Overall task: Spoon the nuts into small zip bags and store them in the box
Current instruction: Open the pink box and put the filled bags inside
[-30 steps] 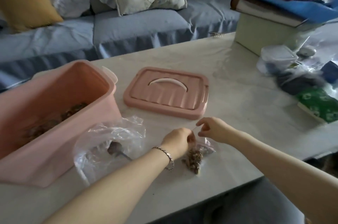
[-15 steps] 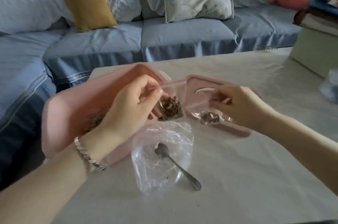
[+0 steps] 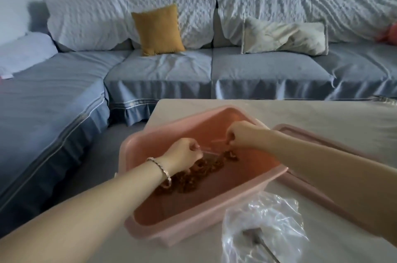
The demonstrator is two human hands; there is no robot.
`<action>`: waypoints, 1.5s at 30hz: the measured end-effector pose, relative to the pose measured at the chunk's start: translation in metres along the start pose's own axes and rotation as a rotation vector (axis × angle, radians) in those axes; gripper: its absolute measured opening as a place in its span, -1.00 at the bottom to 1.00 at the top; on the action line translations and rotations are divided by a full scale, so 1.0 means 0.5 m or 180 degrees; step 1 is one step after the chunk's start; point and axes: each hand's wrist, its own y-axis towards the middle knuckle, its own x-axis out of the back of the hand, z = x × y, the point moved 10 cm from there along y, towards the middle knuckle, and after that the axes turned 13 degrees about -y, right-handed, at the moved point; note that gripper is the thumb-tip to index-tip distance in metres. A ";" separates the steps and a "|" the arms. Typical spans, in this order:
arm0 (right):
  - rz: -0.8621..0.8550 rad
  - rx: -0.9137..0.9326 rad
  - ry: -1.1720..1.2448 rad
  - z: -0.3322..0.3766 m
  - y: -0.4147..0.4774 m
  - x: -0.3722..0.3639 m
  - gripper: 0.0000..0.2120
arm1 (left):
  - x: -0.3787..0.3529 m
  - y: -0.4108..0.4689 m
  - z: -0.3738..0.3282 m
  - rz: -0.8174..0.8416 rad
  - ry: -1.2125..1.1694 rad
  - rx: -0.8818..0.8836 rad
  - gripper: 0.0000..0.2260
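A pink plastic box (image 3: pixel 150 228) stands open at the table's left end. Inside it lie several small zip bags of brown nuts (image 3: pixel 199 174). Both my hands reach down into the box. My left hand (image 3: pixel 182 154) and my right hand (image 3: pixel 245 135) each pinch one end of the top strip of a small clear zip bag (image 3: pixel 211 149), held low over the bags in the box. A large clear plastic bag (image 3: pixel 264 230) lies on the table in front of the box, with a metal spoon (image 3: pixel 256 239) inside it.
The box's pink lid (image 3: pixel 335 144) lies flat on the table (image 3: pixel 322 116) to the right, partly under my right forearm. A grey-blue sofa (image 3: pixel 159 71) with a mustard cushion (image 3: pixel 158 29) and a cream cushion (image 3: pixel 283 36) runs behind and to the left of the table.
Both hands lifted the filled zip bag off the table, carried it left and lowered it into the pink box. The view swung left and up towards the sofa.
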 end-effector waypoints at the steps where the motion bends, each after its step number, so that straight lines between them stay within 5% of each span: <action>1: 0.0171 -0.0004 -0.0017 -0.003 0.021 -0.025 -0.83 | -0.008 0.015 0.007 0.0033 0.0087 0.0044 -0.85; 8: 0.0772 -0.0029 -0.0501 0.002 0.100 -0.117 -0.76 | -0.062 0.072 0.082 0.0266 -0.0780 0.0545 -0.82; 14: 0.0070 0.0071 -0.0201 -0.012 0.039 -0.039 -0.80 | -0.108 0.102 0.100 0.0385 -0.0899 0.0614 -0.80; 17: -0.0317 0.0168 -0.0018 -0.023 -0.025 0.022 -0.76 | -0.109 0.110 0.078 0.0267 -0.0192 0.0295 -0.94; 21: -0.0874 0.0089 0.0419 -0.045 -0.141 0.101 -0.72 | -0.086 0.069 0.016 0.0313 0.0593 -0.0127 -0.72; 26: -0.1468 -0.0496 0.0836 -0.156 -0.266 0.099 -0.84 | 0.014 -0.099 -0.077 -0.0118 0.0479 -0.0734 -0.92; 29: -0.0901 -0.1071 0.0595 -0.238 -0.301 -0.013 -0.82 | 0.026 -0.225 -0.097 -0.0503 0.0545 -0.0999 -0.86; 35: 0.0391 -0.1972 0.0173 -0.379 -0.380 -0.276 -0.73 | -0.076 -0.253 -0.087 -0.0433 0.1071 -0.0824 -0.74; 45: -0.0055 -0.1897 -0.0163 -0.378 -0.407 -0.292 -0.73 | -0.063 -0.254 -0.071 -0.0995 0.1122 -0.0635 -0.78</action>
